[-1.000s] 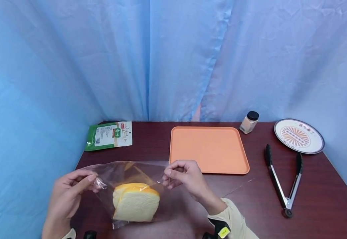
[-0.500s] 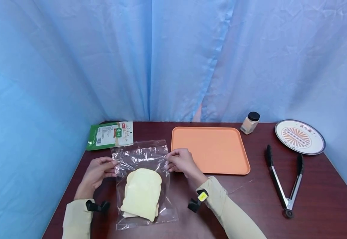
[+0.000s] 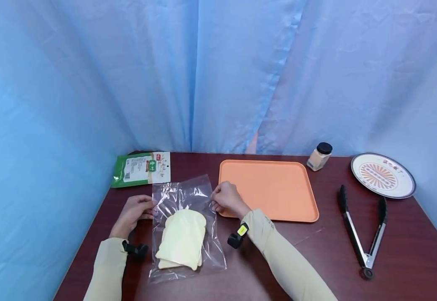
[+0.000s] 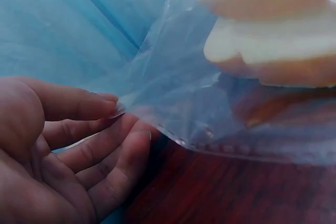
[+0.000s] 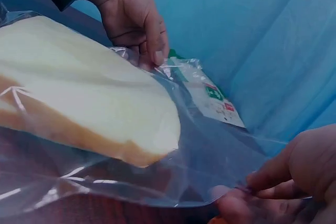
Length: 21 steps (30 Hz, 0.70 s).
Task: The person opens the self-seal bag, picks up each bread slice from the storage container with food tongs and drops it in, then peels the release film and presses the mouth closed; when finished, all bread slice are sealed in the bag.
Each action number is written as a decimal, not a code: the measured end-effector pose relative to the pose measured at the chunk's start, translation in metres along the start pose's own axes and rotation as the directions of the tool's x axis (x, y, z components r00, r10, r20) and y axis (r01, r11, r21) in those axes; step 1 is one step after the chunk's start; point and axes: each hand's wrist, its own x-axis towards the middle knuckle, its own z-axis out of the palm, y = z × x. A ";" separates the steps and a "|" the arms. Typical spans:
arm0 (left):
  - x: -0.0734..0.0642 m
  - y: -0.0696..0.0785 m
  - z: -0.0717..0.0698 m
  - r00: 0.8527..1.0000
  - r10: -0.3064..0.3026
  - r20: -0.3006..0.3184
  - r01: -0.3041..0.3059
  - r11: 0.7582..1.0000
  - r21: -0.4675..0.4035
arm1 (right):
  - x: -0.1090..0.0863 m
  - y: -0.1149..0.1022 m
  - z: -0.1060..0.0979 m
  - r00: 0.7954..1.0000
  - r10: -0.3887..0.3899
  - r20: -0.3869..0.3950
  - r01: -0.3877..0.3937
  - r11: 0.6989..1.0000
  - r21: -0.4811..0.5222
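Two bread slices, one overlapping the other, lie inside a clear plastic bag at the front left of the table. My left hand pinches the bag's left edge between thumb and finger; the left wrist view shows the film caught at the fingertips. On the opposite edge, my right hand pinches the bag beside the tray. In the right wrist view the bread shows through the film, with the right fingers on the bag's edge.
Behind the bag lies a green and white packet. An orange tray sits mid-table. Farther right are a black-lidded jar, a plate and spread tongs. Blue curtains enclose the back and sides.
The bag, held up toward me with the bread bunched low, has been lowered and laid out flatter on the table. Both hands moved away from me, still pinching its edges.
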 end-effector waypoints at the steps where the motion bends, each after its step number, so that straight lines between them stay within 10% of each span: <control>1: 0.002 0.001 0.001 1.000 0.000 -0.004 0.000 1.000 0.002 | 0.001 -0.002 -0.001 1.000 0.007 0.006 -0.006 1.000 -0.013; 12: 0.017 0.004 0.008 0.997 0.034 -0.070 -0.035 0.999 -0.013 | 0.024 -0.017 -0.004 0.999 -0.040 -0.036 0.030 0.969 -0.246; 21: 0.019 0.001 0.004 0.994 0.087 -0.067 -0.092 0.993 -0.076 | 0.038 -0.004 -0.003 0.997 -0.075 -0.018 0.074 0.996 -0.041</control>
